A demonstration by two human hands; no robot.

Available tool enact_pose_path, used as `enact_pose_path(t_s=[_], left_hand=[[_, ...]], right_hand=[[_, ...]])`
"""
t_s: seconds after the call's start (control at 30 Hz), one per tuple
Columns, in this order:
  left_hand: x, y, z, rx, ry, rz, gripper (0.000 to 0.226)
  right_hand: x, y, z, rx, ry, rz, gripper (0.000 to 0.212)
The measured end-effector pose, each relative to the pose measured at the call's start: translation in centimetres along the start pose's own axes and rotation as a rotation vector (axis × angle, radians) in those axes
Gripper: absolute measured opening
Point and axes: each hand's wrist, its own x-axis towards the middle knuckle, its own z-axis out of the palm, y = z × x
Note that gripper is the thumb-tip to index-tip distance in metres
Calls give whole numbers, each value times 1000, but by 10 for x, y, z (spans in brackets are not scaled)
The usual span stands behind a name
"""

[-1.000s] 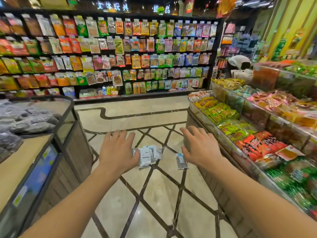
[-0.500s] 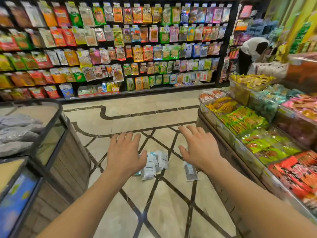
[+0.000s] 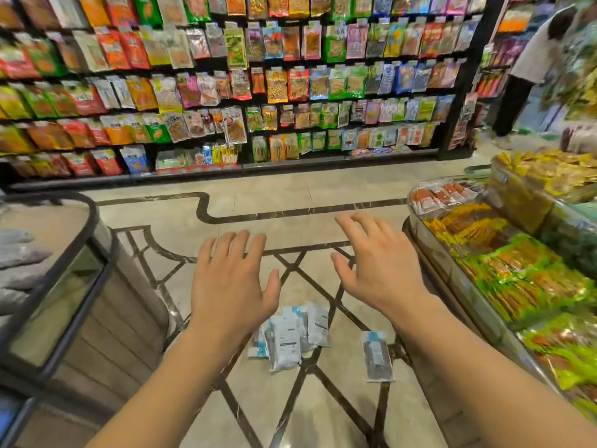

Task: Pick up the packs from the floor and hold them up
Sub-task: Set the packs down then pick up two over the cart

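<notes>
Several small white and blue packs [image 3: 290,333] lie in a loose pile on the tiled floor, partly hidden at the left by my left wrist. One darker pack [image 3: 376,357] lies apart, to the right of the pile. My left hand [image 3: 231,279] hovers palm down with fingers spread, above and left of the pile, holding nothing. My right hand [image 3: 376,266] is also spread palm down, above the single pack, and holds nothing.
A glass-topped wooden counter [image 3: 64,286] stands at my left. A display bin of snack bags [image 3: 504,273] runs along my right. A wall shelf of hanging packets [image 3: 258,85] faces me. A person in white [image 3: 533,59] bends at the far right.
The view has tilted down and drawn nearer to the shelf. Both hands stay spread and empty, now seen farther beyond the packs, which appear lower in the view.
</notes>
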Motion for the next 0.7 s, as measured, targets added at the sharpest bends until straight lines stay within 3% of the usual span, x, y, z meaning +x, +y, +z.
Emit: enact_pose_path(t_s=[0.2, 0.47, 0.7], left_hand=[[76, -20, 74, -50, -65, -15, 62], [178, -73, 220, -98, -216, -24, 59], [207, -106, 353, -130, -344, -31, 56]], right_hand=[[75, 18, 79, -24, -66, 17, 64], [180, 26, 226, -40, -201, 60, 60], [213, 16, 376, 63, -327, 91, 61]])
